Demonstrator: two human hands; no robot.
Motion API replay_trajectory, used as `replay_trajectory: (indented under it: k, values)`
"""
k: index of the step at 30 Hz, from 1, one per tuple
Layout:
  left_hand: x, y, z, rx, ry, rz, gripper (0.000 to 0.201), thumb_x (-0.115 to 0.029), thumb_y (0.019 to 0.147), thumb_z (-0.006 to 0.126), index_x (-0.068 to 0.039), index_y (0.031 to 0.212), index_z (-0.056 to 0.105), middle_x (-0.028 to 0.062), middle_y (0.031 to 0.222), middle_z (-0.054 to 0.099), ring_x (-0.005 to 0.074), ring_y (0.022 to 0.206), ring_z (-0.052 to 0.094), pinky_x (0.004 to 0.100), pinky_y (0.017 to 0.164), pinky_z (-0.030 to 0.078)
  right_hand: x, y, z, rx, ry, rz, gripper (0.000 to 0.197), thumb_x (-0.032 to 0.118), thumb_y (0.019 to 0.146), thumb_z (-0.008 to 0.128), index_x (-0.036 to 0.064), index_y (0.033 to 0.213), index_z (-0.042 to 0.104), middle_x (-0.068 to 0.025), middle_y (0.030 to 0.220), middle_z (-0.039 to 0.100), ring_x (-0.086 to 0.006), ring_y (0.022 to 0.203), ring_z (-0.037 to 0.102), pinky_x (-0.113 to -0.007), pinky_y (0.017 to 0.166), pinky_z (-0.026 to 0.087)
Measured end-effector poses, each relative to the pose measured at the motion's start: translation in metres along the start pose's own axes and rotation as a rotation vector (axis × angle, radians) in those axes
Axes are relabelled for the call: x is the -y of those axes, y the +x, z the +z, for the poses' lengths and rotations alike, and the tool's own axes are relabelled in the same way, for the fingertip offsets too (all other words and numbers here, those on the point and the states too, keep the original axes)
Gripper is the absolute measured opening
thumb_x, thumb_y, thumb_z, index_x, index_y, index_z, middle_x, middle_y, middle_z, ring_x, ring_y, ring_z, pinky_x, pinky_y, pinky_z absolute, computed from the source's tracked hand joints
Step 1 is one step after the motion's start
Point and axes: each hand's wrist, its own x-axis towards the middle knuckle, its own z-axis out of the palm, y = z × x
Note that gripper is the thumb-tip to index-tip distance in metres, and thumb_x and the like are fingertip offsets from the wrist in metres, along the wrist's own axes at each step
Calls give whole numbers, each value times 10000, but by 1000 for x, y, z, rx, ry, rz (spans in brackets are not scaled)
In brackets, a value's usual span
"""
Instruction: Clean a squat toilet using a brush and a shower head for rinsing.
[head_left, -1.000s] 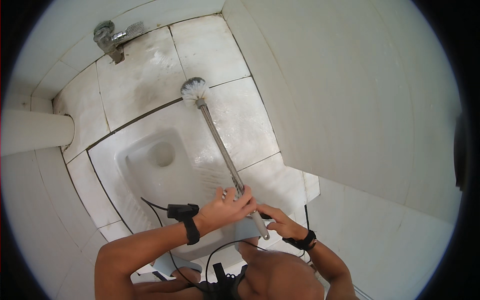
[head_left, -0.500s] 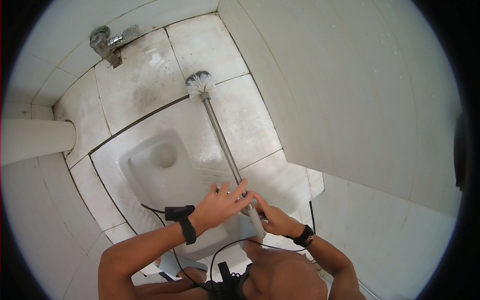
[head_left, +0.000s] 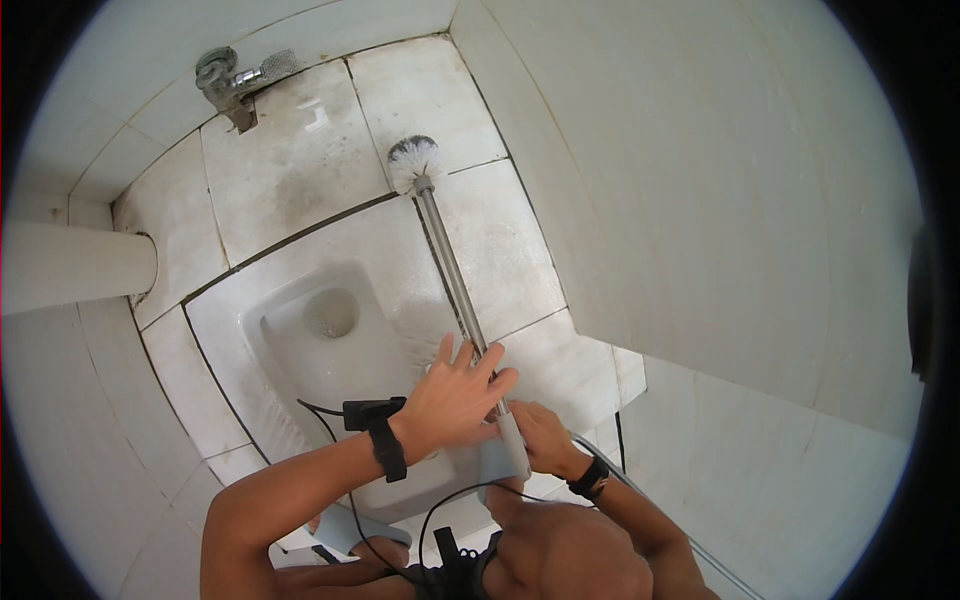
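A long-handled toilet brush [head_left: 452,262] runs from near my legs up to the far edge of the squat toilet pan [head_left: 215,305]. Its round head has white and dark bristles. My left hand [head_left: 455,398] lies across the grey pole with its fingers spread, slightly blurred. Just below, my right hand [head_left: 543,443] is curled beside the pale grip, its fingertips hidden behind it. A flexible metal hose [head_left: 690,538] runs up toward my right wrist; whether that hand also touches it I cannot tell.
At the far left a metal valve [head_left: 222,88] juts from the wall. A thick white pipe [head_left: 75,268] meets the stained tiles on the left. The stall wall [head_left: 700,190] closes off the right side. A black cable [head_left: 455,492] loops between my wrists.
My left hand's fingers have spread and shifted off my right fingertips. My right hand has dropped slightly along the grip. The brush head appears slightly farther right, and more of the hose shows.
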Motion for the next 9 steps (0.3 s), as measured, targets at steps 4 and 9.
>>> replay_trajectory:
  k: [4, 9]
  values:
    - [8, 4, -6, -176, 14, -65, 370, -291, 739, 742, -79, 974, 550, 143, 1086, 481, 365, 974, 508, 498, 908, 416, -11, -10, 23, -380, 140, 307, 307, 202, 802, 728, 29, 991, 558, -89, 746, 622, -230, 621, 622, -349, 612, 507]
    - [37, -23, -23, -250, -1, -61, 328, -275, 759, 739, -96, 975, 568, 145, 1080, 475, 360, 989, 482, 472, 972, 369, -24, -16, 10, -802, 222, 516, 319, 92, 804, 762, 53, 797, 445, 66, 591, 391, -2, 511, 345, -192, 409, 296]
